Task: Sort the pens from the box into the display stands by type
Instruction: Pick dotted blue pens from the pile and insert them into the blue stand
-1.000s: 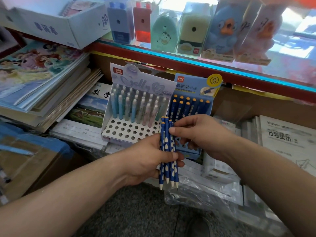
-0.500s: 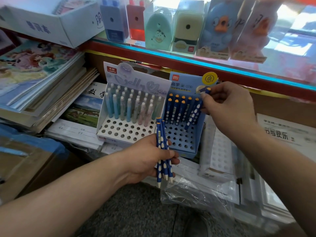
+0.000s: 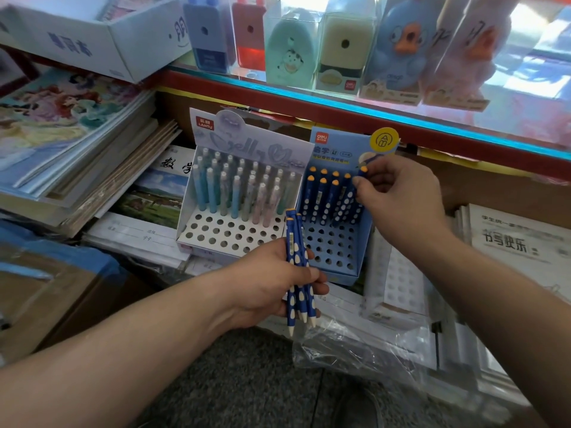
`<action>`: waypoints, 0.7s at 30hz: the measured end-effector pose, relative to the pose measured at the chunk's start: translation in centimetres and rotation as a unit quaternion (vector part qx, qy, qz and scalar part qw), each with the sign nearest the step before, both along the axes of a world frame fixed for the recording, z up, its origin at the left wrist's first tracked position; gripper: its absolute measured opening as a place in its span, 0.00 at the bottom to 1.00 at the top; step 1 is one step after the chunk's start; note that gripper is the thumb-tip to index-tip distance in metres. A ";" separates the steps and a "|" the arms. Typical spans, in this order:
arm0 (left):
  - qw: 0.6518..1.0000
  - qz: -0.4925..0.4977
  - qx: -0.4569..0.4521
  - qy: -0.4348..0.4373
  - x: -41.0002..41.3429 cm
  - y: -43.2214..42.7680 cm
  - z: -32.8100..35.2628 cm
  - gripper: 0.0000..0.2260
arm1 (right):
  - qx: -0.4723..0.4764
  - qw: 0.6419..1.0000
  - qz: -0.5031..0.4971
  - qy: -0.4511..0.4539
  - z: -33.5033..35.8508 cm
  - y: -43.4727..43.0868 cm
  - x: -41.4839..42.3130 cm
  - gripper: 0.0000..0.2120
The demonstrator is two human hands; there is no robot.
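Blue dotted pen (image 3: 348,200), orange cap up, tilted, lower end among the back rows of the blue stand (image 3: 332,253). Right hand (image 3: 398,199) pinches it near the cap, thumb against fingertips. More pens of the same kind (image 3: 321,199) stand beside it. Left hand (image 3: 272,282) grips a bundle of the same blue pens (image 3: 293,242), tips down, low in front of both stands. White stand (image 3: 228,234) just left of the blue one, pastel pens (image 3: 236,193) in its back rows. Boxed sharpeners (image 3: 290,47) on the glass shelf above; stacked notebooks (image 3: 61,134) far left; clear plastic wrap (image 3: 364,344) under the right forearm
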State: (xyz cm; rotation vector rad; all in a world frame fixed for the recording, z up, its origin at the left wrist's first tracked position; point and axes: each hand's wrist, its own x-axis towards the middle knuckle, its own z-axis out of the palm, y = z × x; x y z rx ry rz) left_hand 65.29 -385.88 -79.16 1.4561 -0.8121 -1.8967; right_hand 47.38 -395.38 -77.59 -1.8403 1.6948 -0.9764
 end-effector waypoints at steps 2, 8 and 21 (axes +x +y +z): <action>1.000 -0.001 -0.001 0.000 0.1 0.0 0.0 0.10 | 0.021 1.000 0.017 0.016 -0.2 -0.1 0.1 0.02; 1.000 0.000 -0.002 0.006 0.1 0.2 0.1 0.11 | 0.048 0.995 0.018 0.088 -0.8 -0.8 0.9 0.04; 0.999 -0.029 -0.017 0.018 0.3 0.4 0.1 0.09 | 0.197 0.973 0.117 0.033 1.5 3.1 2.5 0.10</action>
